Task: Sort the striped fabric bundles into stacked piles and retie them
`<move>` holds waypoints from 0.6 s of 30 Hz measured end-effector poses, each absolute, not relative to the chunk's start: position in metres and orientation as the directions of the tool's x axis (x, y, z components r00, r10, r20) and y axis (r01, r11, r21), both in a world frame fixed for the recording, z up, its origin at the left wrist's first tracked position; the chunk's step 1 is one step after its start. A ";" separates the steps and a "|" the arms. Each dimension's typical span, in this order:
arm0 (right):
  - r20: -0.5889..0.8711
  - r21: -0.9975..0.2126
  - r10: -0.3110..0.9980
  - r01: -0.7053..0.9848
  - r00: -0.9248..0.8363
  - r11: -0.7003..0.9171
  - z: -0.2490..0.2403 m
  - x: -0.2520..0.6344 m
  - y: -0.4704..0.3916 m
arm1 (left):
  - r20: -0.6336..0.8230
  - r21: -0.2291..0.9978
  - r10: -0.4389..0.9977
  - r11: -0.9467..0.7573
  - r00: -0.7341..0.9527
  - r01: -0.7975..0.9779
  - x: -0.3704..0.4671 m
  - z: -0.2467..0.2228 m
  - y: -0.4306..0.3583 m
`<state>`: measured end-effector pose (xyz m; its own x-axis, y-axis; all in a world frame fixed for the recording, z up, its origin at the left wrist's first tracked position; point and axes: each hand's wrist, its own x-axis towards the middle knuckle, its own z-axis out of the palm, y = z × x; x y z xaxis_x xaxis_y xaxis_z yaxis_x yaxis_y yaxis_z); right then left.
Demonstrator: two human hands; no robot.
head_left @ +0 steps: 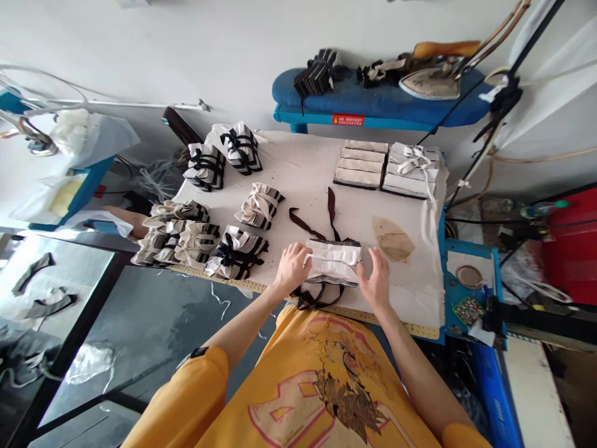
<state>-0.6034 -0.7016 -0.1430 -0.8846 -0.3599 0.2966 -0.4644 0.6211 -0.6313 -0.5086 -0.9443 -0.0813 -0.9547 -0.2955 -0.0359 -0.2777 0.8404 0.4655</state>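
Observation:
A stack of white fabric pieces with dark edges [333, 261] lies flat near the table's front edge. Dark brown strips [331, 214] run out from under it, some beyond its far side and some at its near side. At its left end is my left hand [293, 264], fingers curved and apart, thumb by the fabric. My right hand [375, 277] is at the right end, thumb and fingers spread, the thumb close to the stack's corner. Neither hand is closed on anything; whether the fingertips touch the fabric is hard to tell.
Several tied fabric bundles [236, 252] sit on the table's left side. Two more stacks [361, 165] lie at the back right. Behind the table, a blue ironing board [364, 93] bears an iron [431, 81]. A blue side tray [471, 249] stands to the right.

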 end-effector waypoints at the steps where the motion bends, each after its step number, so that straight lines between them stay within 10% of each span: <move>1: 0.248 -0.656 -0.367 -0.434 -0.897 0.617 -0.147 -0.599 -0.697 | -0.048 0.442 -0.260 0.860 -0.964 -0.254 -0.505 -0.085 -0.936; 18: 0.216 -0.582 -0.504 -0.525 -0.836 0.621 -0.173 -0.568 -0.693 | -0.063 0.301 -0.043 0.952 -0.997 -0.061 -0.475 -0.120 -0.924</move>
